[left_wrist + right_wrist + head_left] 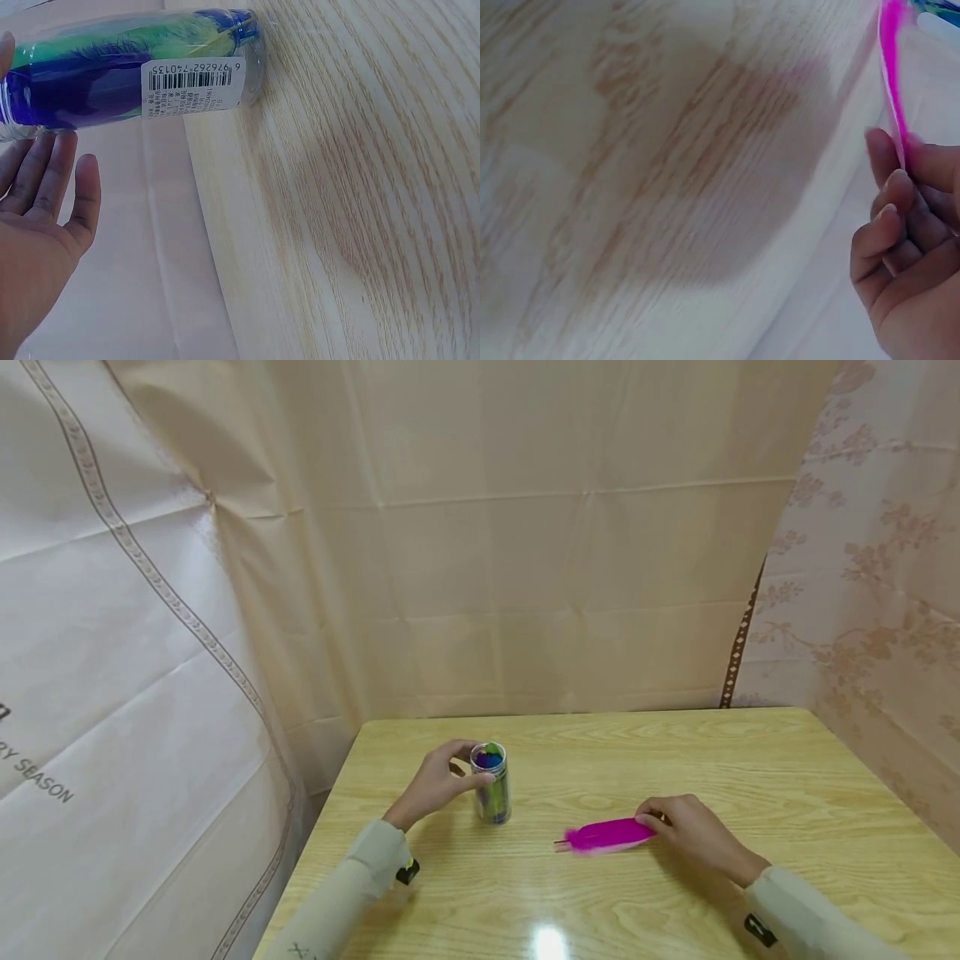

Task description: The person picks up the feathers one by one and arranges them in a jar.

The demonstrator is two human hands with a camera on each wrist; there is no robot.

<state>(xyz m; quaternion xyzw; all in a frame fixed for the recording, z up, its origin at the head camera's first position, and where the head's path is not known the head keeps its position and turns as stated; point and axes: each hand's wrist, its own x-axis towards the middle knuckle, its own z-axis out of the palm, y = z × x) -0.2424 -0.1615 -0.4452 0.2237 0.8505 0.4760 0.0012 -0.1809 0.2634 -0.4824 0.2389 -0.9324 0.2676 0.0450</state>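
Note:
My left hand grips a clear glass jar near its rim, thumb on the near side and fingers behind. Blue, purple and green feathers stand inside the upright jar. A white barcode label shows on its wall in the left wrist view. To the right, my right hand pinches a magenta feather by one end between thumb and index finger. The feather lies level over the table, its bare quill pointing left toward the jar. In the right wrist view the other fingers curl below the pinch.
A light wood-grain table carries the jar. Behind it hangs a beige cloth, with a whitish printed sheet at the left and a floral one at the right. Bright glare sits near the front.

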